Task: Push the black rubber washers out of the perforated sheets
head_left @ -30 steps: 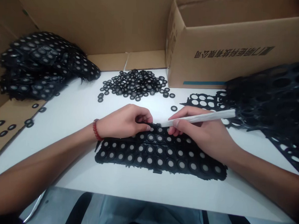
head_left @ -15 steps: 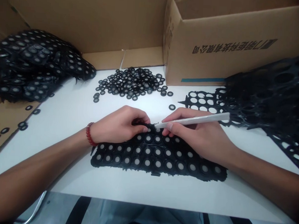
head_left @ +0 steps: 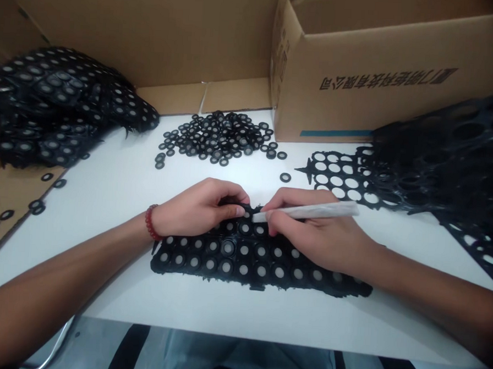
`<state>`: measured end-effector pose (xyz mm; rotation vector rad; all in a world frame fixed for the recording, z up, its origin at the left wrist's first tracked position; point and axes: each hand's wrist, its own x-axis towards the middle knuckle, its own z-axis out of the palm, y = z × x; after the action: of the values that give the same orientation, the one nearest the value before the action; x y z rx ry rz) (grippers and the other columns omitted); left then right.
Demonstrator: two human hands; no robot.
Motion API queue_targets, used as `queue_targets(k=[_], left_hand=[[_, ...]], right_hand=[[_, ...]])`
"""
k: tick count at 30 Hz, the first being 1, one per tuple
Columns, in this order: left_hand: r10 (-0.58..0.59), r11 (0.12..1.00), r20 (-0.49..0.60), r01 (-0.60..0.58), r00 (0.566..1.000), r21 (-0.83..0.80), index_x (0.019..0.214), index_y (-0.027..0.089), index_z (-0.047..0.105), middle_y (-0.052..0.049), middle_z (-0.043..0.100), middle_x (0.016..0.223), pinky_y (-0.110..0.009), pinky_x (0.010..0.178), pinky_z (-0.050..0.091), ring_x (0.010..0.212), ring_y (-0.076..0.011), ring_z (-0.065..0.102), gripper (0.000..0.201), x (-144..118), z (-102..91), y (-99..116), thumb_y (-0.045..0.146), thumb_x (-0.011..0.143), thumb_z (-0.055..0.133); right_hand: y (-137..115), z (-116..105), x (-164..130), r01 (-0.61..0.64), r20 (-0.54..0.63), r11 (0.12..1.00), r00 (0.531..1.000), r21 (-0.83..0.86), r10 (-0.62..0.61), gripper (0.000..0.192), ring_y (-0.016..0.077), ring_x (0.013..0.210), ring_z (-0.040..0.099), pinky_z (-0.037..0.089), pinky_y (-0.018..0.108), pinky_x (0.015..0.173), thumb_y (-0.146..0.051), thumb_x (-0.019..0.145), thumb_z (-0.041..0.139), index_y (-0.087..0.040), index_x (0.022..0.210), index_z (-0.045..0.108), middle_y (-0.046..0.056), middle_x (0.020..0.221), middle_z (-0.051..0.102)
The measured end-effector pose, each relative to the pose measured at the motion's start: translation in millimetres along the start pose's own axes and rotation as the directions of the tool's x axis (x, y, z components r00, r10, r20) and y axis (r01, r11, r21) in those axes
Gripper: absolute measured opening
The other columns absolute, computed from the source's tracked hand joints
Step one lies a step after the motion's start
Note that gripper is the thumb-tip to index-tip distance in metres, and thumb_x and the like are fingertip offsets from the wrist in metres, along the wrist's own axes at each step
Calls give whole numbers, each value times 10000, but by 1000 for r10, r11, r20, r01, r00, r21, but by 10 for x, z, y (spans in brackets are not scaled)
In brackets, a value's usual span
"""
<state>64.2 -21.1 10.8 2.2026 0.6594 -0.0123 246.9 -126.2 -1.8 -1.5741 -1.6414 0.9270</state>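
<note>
Black rubber sheet of white-centred rings (head_left: pixel 251 259) lies mid-frame on the white table (head_left: pixel 223 310). I see my left hand (head_left: pixel 199 207) pinching its far edge, while my right hand (head_left: pixel 314 235) grips a white stick tool (head_left: pixel 307 211), tip touching that edge.

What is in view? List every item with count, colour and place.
sheet of rings: one, black with pale centres, table front, under both hands
white stick: one, in the right grip, tip at the sheet's far edge
loose rings: many, black, heap at table middle back
stacked ring sheets: pile, black, left
punched-out sheets: pile, black, right
cardboard box: one, brown, back right
table: one, white
bead bracelet: one, red, left wrist
left hand: pinching the sheet's far edge
right hand: holding the stick
</note>
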Motion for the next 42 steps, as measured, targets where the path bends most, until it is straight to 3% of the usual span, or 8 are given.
queue_targets(k=[3,6,9,15,23,33,39,42], left_hand=[[-21,999,14,21,1000,-28,880,170,607,10,622,805,-243,693,403,733,-130,529,195,-6,-46,10,331,852,500],[-80,997,39,81,996,-19,859,174,614,15,624,775,-235,633,388,687,-124,521,211,7,-98,52,366,826,533],[-129,991,59,127,990,40,872,181,636,14,638,765,-240,614,383,668,-127,525,239,66,-104,121,396,801,556],[-75,985,50,66,996,160,800,170,629,17,612,687,-243,610,376,625,-122,506,216,191,-28,195,372,797,551],[32,989,85,-44,996,145,862,158,622,5,620,757,-231,646,378,676,-120,494,219,172,-44,132,337,854,496],[59,997,11,-59,998,44,854,160,601,13,612,812,-249,742,388,768,-128,520,152,156,57,66,274,861,501],[36,998,58,-33,998,-44,879,169,601,21,603,819,-251,742,391,765,-124,511,178,153,25,66,320,856,509],[-24,999,64,26,998,-35,841,166,604,23,596,765,-250,690,396,703,-119,504,205,148,-2,99,350,845,516]], right_hand=[[3,-52,23,-53,-9,988,998,145,54,182,128,576,599,447,256,555,-172,783,536,-215,623,612,-29,601,658],[52,-159,-14,-96,-126,948,982,305,140,135,132,603,623,487,259,614,-199,797,552,-205,673,605,-15,603,667],[117,-235,-81,-70,-210,958,969,277,131,111,134,607,626,495,258,616,-196,791,573,-198,689,615,-7,611,664],[155,-210,-131,11,-137,988,991,154,10,108,141,654,631,479,264,615,-231,810,562,-204,760,654,-10,682,688],[144,-219,-122,27,-122,994,992,103,-14,124,128,692,632,475,259,672,-244,820,559,-213,806,678,-24,722,704],[104,-140,-109,25,-108,1000,994,-14,-27,192,98,587,568,402,232,539,-163,775,544,-218,623,647,-53,657,673],[72,-215,-44,-137,33,978,991,155,133,184,131,640,606,442,253,618,-198,777,542,-203,631,654,-15,621,675],[118,-320,-66,-153,-51,929,982,337,181,141,141,674,617,462,261,671,-220,775,563,-189,663,642,3,628,681]])
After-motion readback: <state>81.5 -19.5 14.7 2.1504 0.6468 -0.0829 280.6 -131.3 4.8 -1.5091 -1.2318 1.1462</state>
